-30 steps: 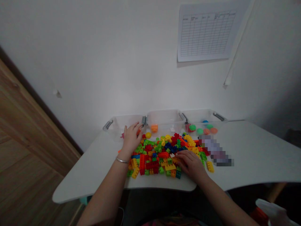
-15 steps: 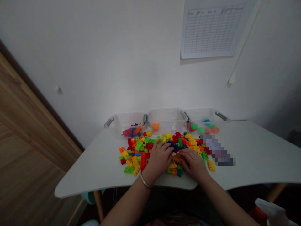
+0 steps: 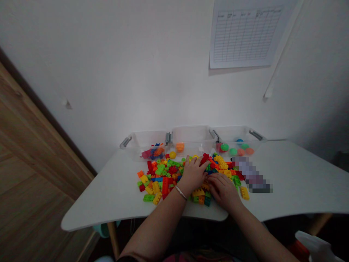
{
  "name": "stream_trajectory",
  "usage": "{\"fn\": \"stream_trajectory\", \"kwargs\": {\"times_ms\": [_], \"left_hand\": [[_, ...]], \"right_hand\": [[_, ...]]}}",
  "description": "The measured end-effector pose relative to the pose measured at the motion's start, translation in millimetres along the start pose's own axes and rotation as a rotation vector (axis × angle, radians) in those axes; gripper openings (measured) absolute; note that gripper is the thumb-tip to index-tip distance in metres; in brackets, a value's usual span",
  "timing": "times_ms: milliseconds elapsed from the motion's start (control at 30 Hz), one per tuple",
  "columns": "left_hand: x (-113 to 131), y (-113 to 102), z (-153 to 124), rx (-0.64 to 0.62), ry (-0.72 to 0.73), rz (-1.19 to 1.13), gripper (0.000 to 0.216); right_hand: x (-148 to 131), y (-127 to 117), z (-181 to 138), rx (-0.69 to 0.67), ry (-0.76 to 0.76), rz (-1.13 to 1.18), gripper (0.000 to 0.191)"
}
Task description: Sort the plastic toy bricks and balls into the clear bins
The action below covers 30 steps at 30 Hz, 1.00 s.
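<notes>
L hand (image 3: 194, 175) has shifted from the L tub (image 3: 148, 134) to mid brick pile (image 3: 165, 185) over the last sec; R hand (image 3: 224, 190) stays approx. put. Biggest first: white wall (image 3: 109, 72) behind, w/ a gridded paper sheet (image 3: 242, 36) upper R. White bench (image 3: 103, 196) below carries everything else. Along its back edge, 3 clear tubs side by side: L tub w/ pink, blue & orange pcs, mid tub (image 3: 192, 135) w/ an orange pc (image 3: 180, 147), R tub (image 3: 231, 133) w/ green, orange, blue & red pcs. Pile of mixed-colour bricks lies on bench in front of tubs, both hands at it, almost touching. L fingers spread over bricks; can't tell if gripping any. R fingers bent, tips partly hidden; can't tell what's held. Pixelated item (image 3: 251, 174) just R of pile. Loose yellow brick (image 3: 244, 193) near R wrist. Silver bangle (image 3: 181, 193) on L wrist.
</notes>
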State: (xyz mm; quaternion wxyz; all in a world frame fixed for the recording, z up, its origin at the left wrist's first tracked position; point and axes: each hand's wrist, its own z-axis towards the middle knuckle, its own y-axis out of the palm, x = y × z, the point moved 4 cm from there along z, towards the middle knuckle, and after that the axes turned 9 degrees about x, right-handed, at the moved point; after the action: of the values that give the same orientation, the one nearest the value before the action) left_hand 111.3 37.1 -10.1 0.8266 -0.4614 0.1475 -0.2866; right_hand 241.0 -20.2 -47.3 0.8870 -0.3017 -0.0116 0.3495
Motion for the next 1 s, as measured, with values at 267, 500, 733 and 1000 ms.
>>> {"fn": "stream_trajectory", "kwargs": {"times_ms": [267, 500, 733, 1000], "left_hand": [[-3, 6, 25, -0.056, -0.028, 0.005, 0.035], [-8, 10, 40, -0.139, -0.005, 0.021, 0.027], [-17, 10, 41, -0.134, -0.007, 0.013, 0.020], [-20, 1, 41, -0.087, 0.002, -0.011, 0.020]], "right_hand": [[-2, -2, 1, -0.011, 0.000, 0.016, 0.018], [-1, -4, 1, -0.033, 0.000, 0.028, 0.021], [-1, -4, 0, -0.047, 0.016, 0.010, 0.024], [-2, -6, 1, -0.031, 0.019, 0.015, 0.024]]}}
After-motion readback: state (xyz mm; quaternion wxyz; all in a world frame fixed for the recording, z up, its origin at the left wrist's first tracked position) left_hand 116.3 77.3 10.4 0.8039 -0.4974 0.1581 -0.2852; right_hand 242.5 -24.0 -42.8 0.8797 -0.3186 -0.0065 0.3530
